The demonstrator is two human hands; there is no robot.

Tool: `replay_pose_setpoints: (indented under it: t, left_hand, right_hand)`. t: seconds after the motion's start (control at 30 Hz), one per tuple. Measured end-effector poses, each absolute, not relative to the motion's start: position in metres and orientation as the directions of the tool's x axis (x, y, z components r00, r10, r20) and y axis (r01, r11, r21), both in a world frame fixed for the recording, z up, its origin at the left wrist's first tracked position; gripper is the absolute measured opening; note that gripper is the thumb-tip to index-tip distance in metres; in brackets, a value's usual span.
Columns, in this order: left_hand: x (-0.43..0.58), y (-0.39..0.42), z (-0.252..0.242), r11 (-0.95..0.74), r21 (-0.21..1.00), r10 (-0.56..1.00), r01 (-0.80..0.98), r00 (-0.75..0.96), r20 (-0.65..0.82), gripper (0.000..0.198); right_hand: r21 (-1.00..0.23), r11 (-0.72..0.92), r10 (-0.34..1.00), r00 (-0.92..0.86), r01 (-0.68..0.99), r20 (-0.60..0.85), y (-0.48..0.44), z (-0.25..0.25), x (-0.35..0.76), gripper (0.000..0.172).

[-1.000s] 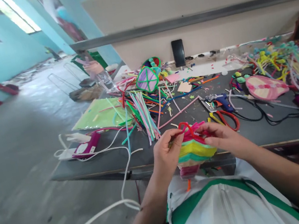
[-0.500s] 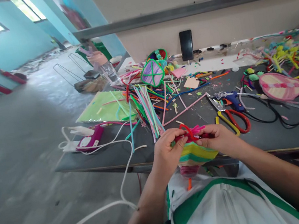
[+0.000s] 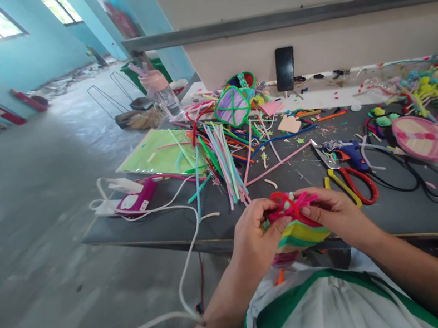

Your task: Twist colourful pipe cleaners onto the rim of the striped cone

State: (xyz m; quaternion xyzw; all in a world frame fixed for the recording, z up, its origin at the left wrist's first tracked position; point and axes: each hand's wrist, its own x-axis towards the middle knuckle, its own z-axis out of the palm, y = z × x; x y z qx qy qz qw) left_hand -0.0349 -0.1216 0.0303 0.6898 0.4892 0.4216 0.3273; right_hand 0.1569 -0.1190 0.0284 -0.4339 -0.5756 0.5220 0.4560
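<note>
Near the table's front edge, my left hand (image 3: pixel 257 236) and my right hand (image 3: pixel 335 212) both pinch a striped pipe-cleaner craft (image 3: pixel 305 232) with yellow, green and pink bands. Along its top sit red and bright pink pipe cleaners (image 3: pixel 290 207), looped and bunched between my fingertips. Both hands are closed, thumbs toward each other. My fingers hide part of the craft's upper edge. Scissors (image 3: pixel 349 180) with red and yellow handles lie just beyond my right hand. A bundle of pastel pipe cleaners (image 3: pixel 228 168) lies beyond my left hand.
A blue glue gun (image 3: pixel 355 155) with a black cord lies at right, beside a pink oval craft (image 3: pixel 428 137). A purple power strip (image 3: pixel 138 198) with white cables is at left. Farther back are a water bottle (image 3: pixel 165 97), a phone (image 3: pixel 285 68) and a purple-green craft (image 3: pixel 232 106).
The view has shifted slightly, so the table's things sit further right and lower. The pink pipe cleaners now lie more across the top of the craft, and both hands still hold it.
</note>
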Motion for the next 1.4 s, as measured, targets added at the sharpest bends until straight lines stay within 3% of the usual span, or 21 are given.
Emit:
replay_pose_setpoints:
  t: [0.17,0.43,0.77,1.03,1.1,1.23,1.4]
  left_hand:
    - [-0.035,-0.123,0.032,-0.397,0.805,0.918,0.441,0.18,0.354,0.013]
    - [-0.039,-0.118,0.035,-0.433,0.807,0.901,0.402,0.218,0.375,0.009]
    - [-0.041,-0.111,0.045,-0.388,0.856,0.908,0.34,0.298,0.293,0.013]
    - [-0.044,-0.1,0.042,-0.426,0.837,0.883,0.343,0.357,0.304,0.015]
    - [-0.045,-0.098,0.044,-0.434,0.835,0.87,0.338,0.396,0.293,0.015]
    - [-0.047,-0.097,0.047,-0.438,0.836,0.853,0.331,0.445,0.27,0.013]
    - [-0.048,-0.098,0.047,-0.448,0.819,0.851,0.359,0.451,0.268,0.016]
  right_hand:
    - [-0.996,0.047,0.975,-0.221,0.08,0.029,-0.119,0.029,0.158,0.039]
    - [-0.991,0.121,0.968,-0.228,0.064,0.104,-0.111,0.028,0.153,0.016]
    - [-0.995,-0.003,0.98,-0.197,-0.1,0.016,-0.109,0.025,0.142,0.013]
    - [-0.993,0.033,0.977,-0.204,-0.114,0.056,-0.11,0.02,0.139,0.05]
    - [-0.995,0.065,0.976,-0.203,-0.071,0.079,-0.11,0.019,0.14,0.044]
    - [-0.976,0.209,0.96,-0.2,0.052,0.195,-0.11,0.022,0.141,0.016]
    - [-0.925,0.371,0.92,-0.17,0.081,0.354,-0.114,0.02,0.141,0.011]
